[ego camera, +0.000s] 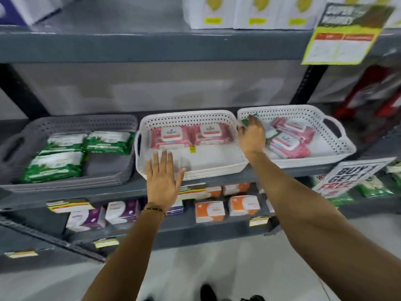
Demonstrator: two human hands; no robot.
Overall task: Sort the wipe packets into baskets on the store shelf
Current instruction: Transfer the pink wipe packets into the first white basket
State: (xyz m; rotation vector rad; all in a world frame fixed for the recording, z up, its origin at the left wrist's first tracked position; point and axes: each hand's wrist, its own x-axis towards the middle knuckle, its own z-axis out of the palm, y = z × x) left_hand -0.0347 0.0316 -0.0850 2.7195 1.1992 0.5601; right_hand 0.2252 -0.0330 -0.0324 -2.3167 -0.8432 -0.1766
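Three baskets stand side by side on the middle shelf. The grey basket (121,124) on the left holds three green wipe packets (53,166). The middle white basket (188,118) holds two pink wipe packets (191,135) along its back. The right white basket (338,146) holds several pink packets (288,144) in a loose pile and a green packet (246,122) at its left end. My right hand (251,135) is inside that basket, fingers closed around the green packet. My left hand (161,177) hovers flat with fingers spread over the front rim of the middle basket, holding nothing.
The grey shelf edge (152,48) above carries a hanging yellow price sign (338,40). A "buy 1 get 1 free" sign (347,177) sticks out at the lower right. Boxed goods (209,210) fill the shelf below. Red items (373,101) stand to the right.
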